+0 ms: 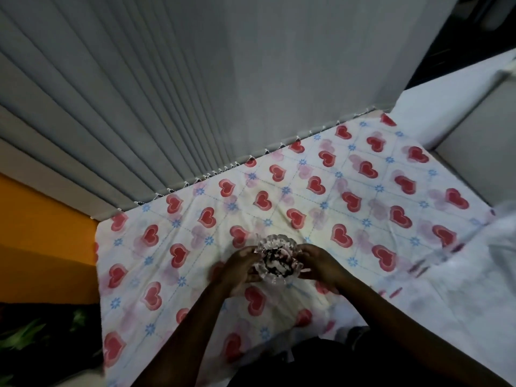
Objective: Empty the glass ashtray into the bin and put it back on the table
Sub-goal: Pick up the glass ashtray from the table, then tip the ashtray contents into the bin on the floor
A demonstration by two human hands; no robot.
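A clear glass ashtray with a scalloped rim holds dark ash and pale butts. It is near the middle of the table, which is covered by a white cloth printed with red hearts. My left hand grips its left side and my right hand grips its right side. Whether the ashtray rests on the cloth or is just above it is unclear. No bin is in view.
Grey vertical blinds hang along the table's far edge. An orange wall is at the left. A white ledge runs along the right, and rumpled white fabric lies on the table's right side.
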